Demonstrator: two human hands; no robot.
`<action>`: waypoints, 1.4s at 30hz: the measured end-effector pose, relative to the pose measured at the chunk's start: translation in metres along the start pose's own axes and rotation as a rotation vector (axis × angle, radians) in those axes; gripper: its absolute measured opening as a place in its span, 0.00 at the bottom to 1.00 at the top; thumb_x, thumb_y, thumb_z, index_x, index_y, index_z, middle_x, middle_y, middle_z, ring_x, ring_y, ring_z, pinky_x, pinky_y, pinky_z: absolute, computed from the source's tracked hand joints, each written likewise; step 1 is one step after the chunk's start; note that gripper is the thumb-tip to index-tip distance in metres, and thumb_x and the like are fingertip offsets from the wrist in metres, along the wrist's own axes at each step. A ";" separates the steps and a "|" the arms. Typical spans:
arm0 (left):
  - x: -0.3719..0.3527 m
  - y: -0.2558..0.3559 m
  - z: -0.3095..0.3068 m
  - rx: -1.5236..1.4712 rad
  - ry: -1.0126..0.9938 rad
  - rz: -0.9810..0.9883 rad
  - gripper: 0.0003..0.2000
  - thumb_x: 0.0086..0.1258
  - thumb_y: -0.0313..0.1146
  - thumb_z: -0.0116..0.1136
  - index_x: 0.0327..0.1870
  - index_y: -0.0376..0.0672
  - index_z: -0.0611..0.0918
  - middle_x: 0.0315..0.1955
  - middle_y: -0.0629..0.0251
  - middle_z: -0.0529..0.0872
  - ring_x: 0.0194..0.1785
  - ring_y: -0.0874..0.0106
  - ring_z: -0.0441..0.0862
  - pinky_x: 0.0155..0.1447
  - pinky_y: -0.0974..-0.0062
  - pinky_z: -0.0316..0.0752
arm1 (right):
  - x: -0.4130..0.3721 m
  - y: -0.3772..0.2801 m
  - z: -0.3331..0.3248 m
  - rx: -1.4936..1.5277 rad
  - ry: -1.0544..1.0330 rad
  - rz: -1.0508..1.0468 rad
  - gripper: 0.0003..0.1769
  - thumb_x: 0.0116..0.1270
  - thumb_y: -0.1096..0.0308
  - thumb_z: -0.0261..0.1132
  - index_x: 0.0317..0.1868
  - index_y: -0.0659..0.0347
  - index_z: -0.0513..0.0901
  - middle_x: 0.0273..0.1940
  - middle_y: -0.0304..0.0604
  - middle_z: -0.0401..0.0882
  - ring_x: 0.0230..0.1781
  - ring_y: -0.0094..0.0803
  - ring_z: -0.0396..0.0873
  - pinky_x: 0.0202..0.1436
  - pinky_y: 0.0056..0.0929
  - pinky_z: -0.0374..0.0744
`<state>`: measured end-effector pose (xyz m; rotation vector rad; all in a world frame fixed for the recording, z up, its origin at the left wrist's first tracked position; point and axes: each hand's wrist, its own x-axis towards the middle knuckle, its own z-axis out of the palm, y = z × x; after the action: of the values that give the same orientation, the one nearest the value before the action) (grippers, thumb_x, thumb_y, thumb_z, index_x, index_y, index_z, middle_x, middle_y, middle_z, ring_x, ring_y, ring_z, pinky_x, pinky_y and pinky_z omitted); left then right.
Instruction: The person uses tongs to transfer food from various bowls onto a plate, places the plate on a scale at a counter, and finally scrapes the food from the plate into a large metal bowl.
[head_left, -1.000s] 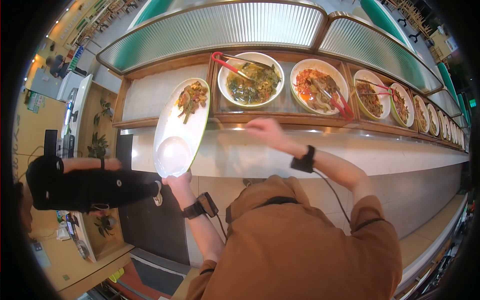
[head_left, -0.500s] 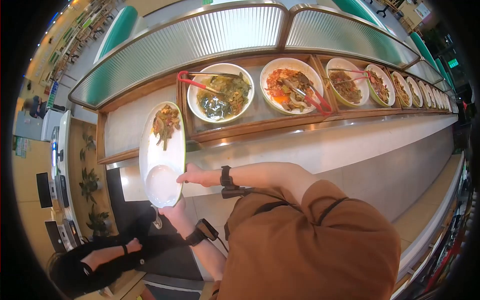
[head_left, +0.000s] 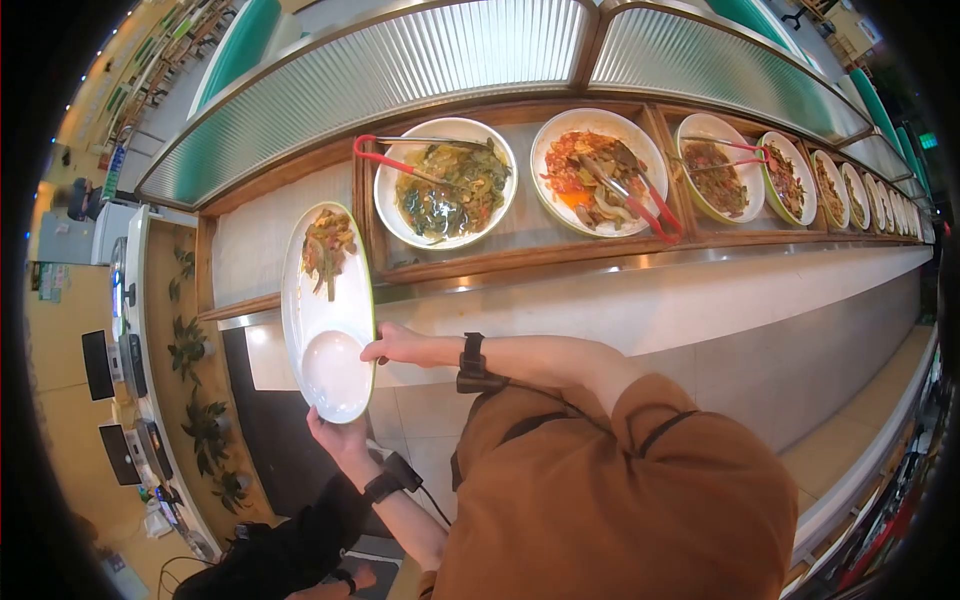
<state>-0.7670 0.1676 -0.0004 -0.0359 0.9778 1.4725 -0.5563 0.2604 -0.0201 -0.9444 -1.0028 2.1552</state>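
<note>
Both my hands are closed on an oval white plate (head_left: 300, 300) with a green edge, held tilted beside the counter. My right hand (head_left: 395, 345) grips its side rim, thumb over the edge. At the lower end my left hand (head_left: 338, 432) grasps the rim, its fingers partly hidden beneath. Some cooked vegetables (head_left: 328, 250) lie at the plate's far end, while the round hollow (head_left: 338, 372) near my hands holds no food. Close by stands a bowl of greens in broth (head_left: 450, 195), with red-handled tongs (head_left: 385, 155) across it.
A wooden-framed counter (head_left: 460, 268) carries a row of food bowls stretching right, including a red-sauced dish (head_left: 575, 150) with tongs (head_left: 650, 215). A ribbed glass guard (head_left: 420, 75) rises behind. At lower left is a person in black (head_left: 290, 545). Potted plants (head_left: 205, 430) line a ledge.
The counter and its bowls have shifted slightly right in view. The person in black has moved down and right, toward the bottom edge. My hands keep hold of the plate.
</note>
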 end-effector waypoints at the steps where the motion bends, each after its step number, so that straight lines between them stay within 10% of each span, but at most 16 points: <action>1: 0.000 -0.001 0.001 0.031 0.000 -0.014 0.28 0.60 0.43 0.51 0.63 0.42 0.71 0.60 0.61 0.77 0.62 0.61 0.74 0.62 0.56 0.73 | -0.001 0.000 -0.004 0.008 -0.007 -0.009 0.21 0.57 0.63 0.66 0.48 0.66 0.76 0.42 0.43 0.78 0.43 0.29 0.74 0.43 0.28 0.76; 10: 0.001 -0.016 -0.008 0.183 0.021 -0.082 0.39 0.37 0.26 0.46 0.63 0.29 0.67 0.59 0.49 0.74 0.63 0.52 0.71 0.71 0.56 0.63 | -0.026 -0.003 -0.008 0.200 -0.042 -0.133 0.36 0.50 0.72 0.66 0.63 0.63 0.67 0.56 0.43 0.73 0.53 0.31 0.72 0.54 0.30 0.74; 15: -0.020 -0.022 0.002 0.262 -0.049 -0.014 0.37 0.41 0.25 0.50 0.62 0.28 0.67 0.57 0.50 0.75 0.62 0.54 0.72 0.70 0.61 0.64 | -0.021 -0.001 -0.020 0.137 -0.136 -0.118 0.46 0.43 0.79 0.61 0.68 0.61 0.60 0.58 0.44 0.70 0.56 0.34 0.71 0.61 0.32 0.70; 28: 0.012 -0.005 -0.036 0.299 -0.243 -0.092 0.34 0.45 0.28 0.57 0.61 0.29 0.71 0.53 0.51 0.79 0.56 0.58 0.77 0.64 0.63 0.71 | 0.007 0.008 -0.049 -0.037 -0.220 0.016 0.43 0.44 0.77 0.62 0.67 0.66 0.63 0.57 0.44 0.73 0.55 0.33 0.73 0.59 0.29 0.72; 42: 0.011 0.120 -0.115 0.217 -0.290 0.043 0.34 0.51 0.24 0.52 0.66 0.36 0.65 0.55 0.61 0.77 0.57 0.70 0.76 0.63 0.71 0.71 | 0.109 -0.008 0.139 0.007 -0.264 0.046 0.31 0.51 0.70 0.60 0.59 0.71 0.71 0.50 0.49 0.78 0.47 0.38 0.80 0.50 0.31 0.80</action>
<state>-0.9292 0.1308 -0.0155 0.3488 0.8986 1.3578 -0.7279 0.2888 0.0122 -0.6980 -1.1044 2.3644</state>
